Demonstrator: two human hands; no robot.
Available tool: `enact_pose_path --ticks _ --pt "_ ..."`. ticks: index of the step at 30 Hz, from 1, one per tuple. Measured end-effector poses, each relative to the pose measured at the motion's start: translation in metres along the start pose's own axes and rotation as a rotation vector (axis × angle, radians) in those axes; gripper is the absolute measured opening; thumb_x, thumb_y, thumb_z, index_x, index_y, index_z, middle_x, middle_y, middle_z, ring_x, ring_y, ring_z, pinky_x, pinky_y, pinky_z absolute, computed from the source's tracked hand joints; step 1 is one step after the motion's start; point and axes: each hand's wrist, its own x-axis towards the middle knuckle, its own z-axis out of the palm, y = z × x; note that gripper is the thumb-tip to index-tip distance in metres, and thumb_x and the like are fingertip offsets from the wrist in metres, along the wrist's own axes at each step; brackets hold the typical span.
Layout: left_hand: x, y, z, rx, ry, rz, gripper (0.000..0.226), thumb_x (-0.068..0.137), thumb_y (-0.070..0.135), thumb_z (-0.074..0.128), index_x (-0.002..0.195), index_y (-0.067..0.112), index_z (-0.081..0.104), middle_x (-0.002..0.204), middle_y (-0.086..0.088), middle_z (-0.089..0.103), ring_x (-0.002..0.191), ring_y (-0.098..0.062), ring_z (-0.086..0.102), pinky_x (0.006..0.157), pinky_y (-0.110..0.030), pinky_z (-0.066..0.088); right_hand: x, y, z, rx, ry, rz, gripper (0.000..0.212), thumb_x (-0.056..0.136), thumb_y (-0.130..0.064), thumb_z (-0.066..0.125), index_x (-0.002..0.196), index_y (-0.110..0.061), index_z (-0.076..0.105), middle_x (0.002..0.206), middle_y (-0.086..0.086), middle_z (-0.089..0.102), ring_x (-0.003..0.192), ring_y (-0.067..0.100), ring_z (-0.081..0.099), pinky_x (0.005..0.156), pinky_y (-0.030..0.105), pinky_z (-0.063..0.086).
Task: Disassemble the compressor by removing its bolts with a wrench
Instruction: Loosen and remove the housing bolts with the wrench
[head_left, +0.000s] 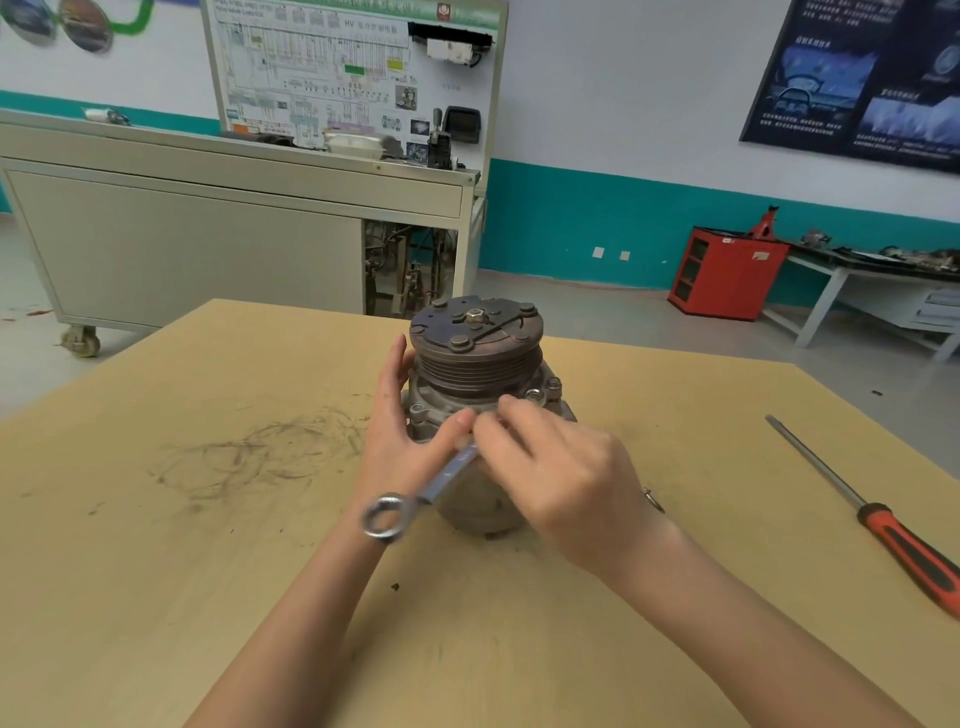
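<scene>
- Grey wheeled training cabinet (208, 249) and red metal cabinet (727, 273) stand behind.
- Tan wooden surface (208, 571), dark scuffs at left.
- Grey ribbed-pulley compressor (475, 358) stands upright mid-surface.
- Left hand (400, 441) lies flat against its side.
- Right hand (561, 478) pinches silver ring wrench (441, 480), hiding the compressor's front.
- Red-black screwdriver (872, 519) lies well apart at right.

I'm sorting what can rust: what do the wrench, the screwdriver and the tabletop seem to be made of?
The silver ring-ended wrench: bright polished steel, probably plated; it glints. The red-and-black-handled screwdriver: dull grey metal shaft, matte handle likely plastic or rubber. The pale tan tabletop: wood or wood laminate, matte, faint grain, dark smudges.
</scene>
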Motion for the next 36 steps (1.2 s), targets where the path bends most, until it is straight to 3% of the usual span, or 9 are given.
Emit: enact_pose_path --ticks 5,8,10,15,20,23,26,31,36 --pt "-0.003 -0.003 -0.004 0.032 -0.009 -0.034 0.099 0.066 0.060 0.065 0.151 0.040 0.019 0.140 0.035 0.034 0.125 0.021 0.034 0.096 -0.004 0.035 -0.029 0.037 -0.005 0.715 0.081 0.392 0.023 0.094 -0.019 0.053 0.088 -0.003 0.069 0.096 0.005 0.071 0.087 0.019 0.070 0.078 0.031 0.057" --pt "-0.003 -0.002 -0.004 0.042 -0.015 -0.052 0.099 0.066 0.062 0.064 0.151 0.043 0.017 0.146 0.026 0.034 0.126 0.022 0.032 0.098 -0.010 0.033 -0.036 0.051 0.001 1.292 0.091 0.767 0.018 0.093 -0.015 0.047 0.091 -0.015 0.064 0.098 0.003 0.070 0.085 0.026 0.070 0.072 0.034 0.057" --pt "-0.003 -0.001 -0.003 0.044 -0.014 -0.062 0.100 0.065 0.063 0.064 0.151 0.044 0.017 0.148 0.024 0.033 0.126 0.023 0.031 0.097 -0.008 0.032 -0.033 0.065 0.009 1.544 0.065 0.974 0.019 0.093 -0.010 0.040 0.087 -0.008 0.058 0.093 0.012 0.070 0.077 0.030 0.070 0.067 0.033 0.057" --pt "-0.003 -0.001 -0.003 0.042 -0.012 -0.065 0.101 0.065 0.063 0.064 0.151 0.043 0.017 0.142 0.031 0.034 0.124 0.025 0.031 0.094 -0.001 0.032 -0.014 0.086 0.041 1.859 -0.038 1.216 0.028 0.098 -0.003 0.024 0.082 -0.005 0.048 0.073 0.014 0.068 0.061 0.022 0.064 0.055 0.026 0.052" --pt "-0.003 -0.002 -0.002 0.052 0.002 -0.073 0.097 0.071 0.050 0.068 0.152 0.040 0.017 0.142 0.029 0.034 0.122 0.027 0.030 0.095 -0.003 0.031 0.001 0.100 0.057 1.949 -0.246 1.249 0.025 0.098 -0.008 0.030 0.081 -0.007 0.048 0.069 0.011 0.068 0.052 0.016 0.062 0.048 0.019 0.051" --pt "-0.003 -0.001 -0.002 0.049 -0.001 -0.073 0.095 0.072 0.046 0.067 0.152 0.040 0.017 0.138 0.033 0.033 0.122 0.027 0.030 0.094 -0.003 0.031 0.005 0.105 0.046 1.823 -0.116 1.211 0.021 0.091 -0.022 0.045 0.082 -0.004 0.053 0.071 0.011 0.070 0.057 0.016 0.066 0.052 0.019 0.053" --pt "-0.002 -0.001 -0.002 0.046 -0.006 -0.071 0.095 0.072 0.047 0.068 0.151 0.042 0.017 0.135 0.040 0.031 0.120 0.029 0.030 0.095 -0.004 0.031 0.008 0.097 0.024 1.325 0.090 1.109 0.021 0.091 -0.027 0.054 0.081 -0.009 0.059 0.064 0.004 0.070 0.055 0.017 0.068 0.050 0.019 0.053" --pt "-0.002 -0.002 -0.002 0.024 -0.001 -0.046 0.100 0.066 0.058 0.066 0.152 0.036 0.020 0.143 0.031 0.035 0.131 0.016 0.033 0.102 -0.010 0.034 0.013 0.044 -0.004 0.384 0.110 0.269 0.023 0.088 -0.020 0.059 0.072 -0.004 0.066 0.060 0.007 0.064 0.049 0.016 0.060 0.046 0.028 0.048" --pt "0.001 -0.003 0.000 -0.004 0.004 -0.008 0.097 0.063 0.052 0.069 0.147 0.035 0.023 0.138 0.028 0.038 0.124 0.018 0.040 0.097 -0.005 0.037 0.007 0.011 -0.006 0.069 -0.037 -0.014 0.026 0.096 -0.010 0.051 0.075 -0.007 0.067 0.062 0.007 0.056 0.049 0.020 0.053 0.039 0.025 0.042"
